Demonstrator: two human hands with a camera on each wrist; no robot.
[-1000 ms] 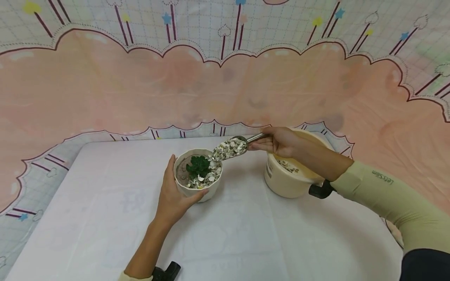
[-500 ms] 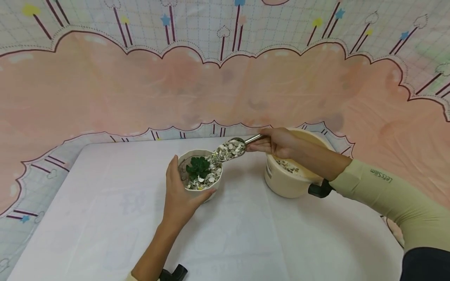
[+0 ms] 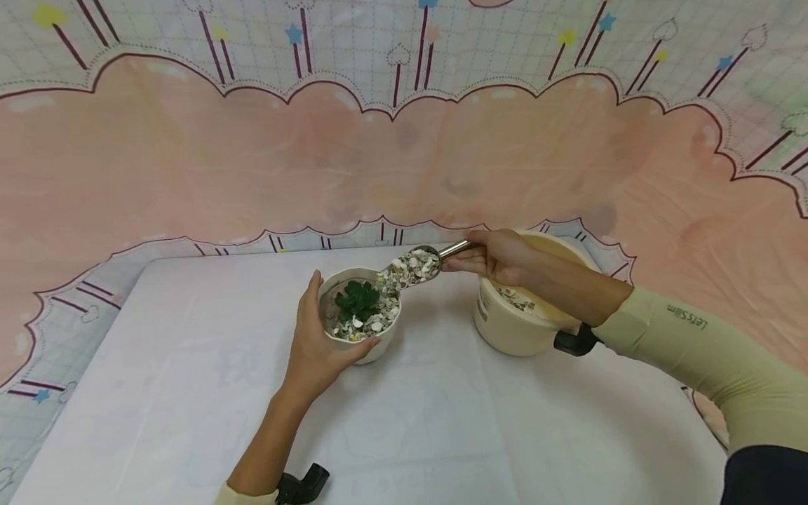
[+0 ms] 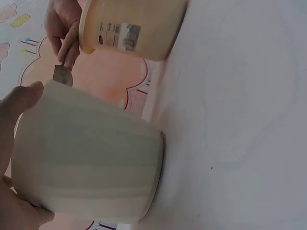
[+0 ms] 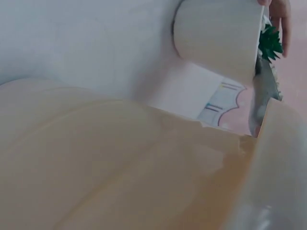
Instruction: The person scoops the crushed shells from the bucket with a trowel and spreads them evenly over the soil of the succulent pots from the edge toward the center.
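Observation:
A white plant pot [image 3: 381,346] stands on the table in the head view, with a green succulent [image 3: 357,300] and pale stone chips [image 3: 374,325] inside. My left hand [image 3: 318,354] grips the pot from its near left side, thumb and fingers spread around the upper wall; the left wrist view shows fingertips at the rim. My right hand [image 3: 501,256] holds the handle of a metal scoop [image 3: 453,250] heaped with the same chips. The scoop's tip overlaps the pot's right rim, beside the succulent. In the right wrist view, the scoop [image 5: 264,96] slants toward the pot's opening.
A cream bucket [image 3: 505,331] stands right of the pot, under my right forearm, with some chips [image 3: 517,299] visible inside. Its label [image 4: 120,36] shows in the left wrist view. The white table [image 3: 404,428] ends at a patterned cloth backdrop [image 3: 379,168].
My left hand and the pot have shifted and turned very slightly. The scoop has edged a little left, and its heap of chips looks slightly smaller.

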